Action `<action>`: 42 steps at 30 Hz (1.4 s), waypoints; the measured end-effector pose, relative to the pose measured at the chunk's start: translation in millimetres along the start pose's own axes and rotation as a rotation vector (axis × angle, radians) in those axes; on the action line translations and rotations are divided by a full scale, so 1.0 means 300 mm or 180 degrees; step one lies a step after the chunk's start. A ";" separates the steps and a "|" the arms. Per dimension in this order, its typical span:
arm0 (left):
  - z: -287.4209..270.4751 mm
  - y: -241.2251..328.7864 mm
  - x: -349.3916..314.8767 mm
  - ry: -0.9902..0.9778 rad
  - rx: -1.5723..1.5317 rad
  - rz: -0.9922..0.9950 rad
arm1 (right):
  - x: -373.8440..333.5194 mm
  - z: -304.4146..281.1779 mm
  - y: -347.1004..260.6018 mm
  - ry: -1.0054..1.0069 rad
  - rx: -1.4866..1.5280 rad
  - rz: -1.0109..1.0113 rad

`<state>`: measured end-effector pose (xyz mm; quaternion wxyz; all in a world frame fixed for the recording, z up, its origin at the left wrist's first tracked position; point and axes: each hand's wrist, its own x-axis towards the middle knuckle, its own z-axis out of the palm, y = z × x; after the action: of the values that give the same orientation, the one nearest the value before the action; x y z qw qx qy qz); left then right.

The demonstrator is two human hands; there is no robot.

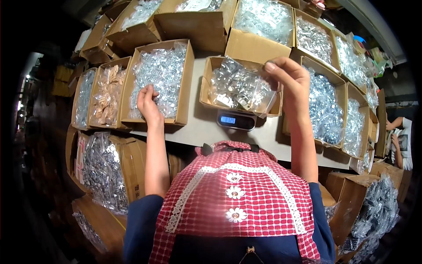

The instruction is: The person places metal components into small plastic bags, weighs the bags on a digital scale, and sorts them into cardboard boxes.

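Forearms [157,163] extend forward, left hand [150,105] half-curled over bags [166,81], right hand [292,79] arched, nearly pinched; either grip's contents unclear.

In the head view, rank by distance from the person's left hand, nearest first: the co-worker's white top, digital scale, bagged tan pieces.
1. Bagged tan pieces, boxed just left of the left hand.
2. Digital scale, to the hand's right.
3. Co-worker's white top, far right of the view.

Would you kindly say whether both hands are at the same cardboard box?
No, the left hand is at a cardboard box of clear packets, while the right hand is at the box by the digital scale.
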<state>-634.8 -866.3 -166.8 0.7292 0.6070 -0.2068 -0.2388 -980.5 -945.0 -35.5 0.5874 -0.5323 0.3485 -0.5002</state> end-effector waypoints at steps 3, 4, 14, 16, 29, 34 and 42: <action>0.001 -0.001 0.004 0.0041 0.0014 -0.0048 | 0.013 -0.031 0.023 0.0100 -0.0068 -0.0002; -0.003 -0.001 0.005 0.0069 -0.0033 -0.0110 | 0.015 -0.035 0.023 0.0120 -0.0058 -0.0007; -0.015 -0.007 0.015 0.0102 -0.0104 -0.0137 | 0.017 -0.091 0.055 0.0473 -0.0216 -0.0079; -0.017 -0.006 0.015 0.0100 -0.0098 -0.0136 | 0.023 -0.103 0.076 0.0397 -0.0244 -0.0184; -0.025 -0.019 0.018 0.0040 -0.0114 -0.0072 | 0.084 -0.332 0.394 0.0781 -0.1691 -0.0848; -0.012 -0.002 0.011 0.0008 -0.0121 -0.0162 | 0.085 -0.348 0.412 0.0868 -0.1552 -0.0813; -0.023 -0.010 0.018 -0.0019 0.0005 -0.0217 | 0.080 -0.344 0.400 0.0907 -0.1587 -0.0714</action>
<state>-626.6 -864.6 -171.0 0.7196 0.6136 -0.1883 -0.2651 -1045.7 -1004.7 -169.0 0.3251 -0.6196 0.4784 -0.5306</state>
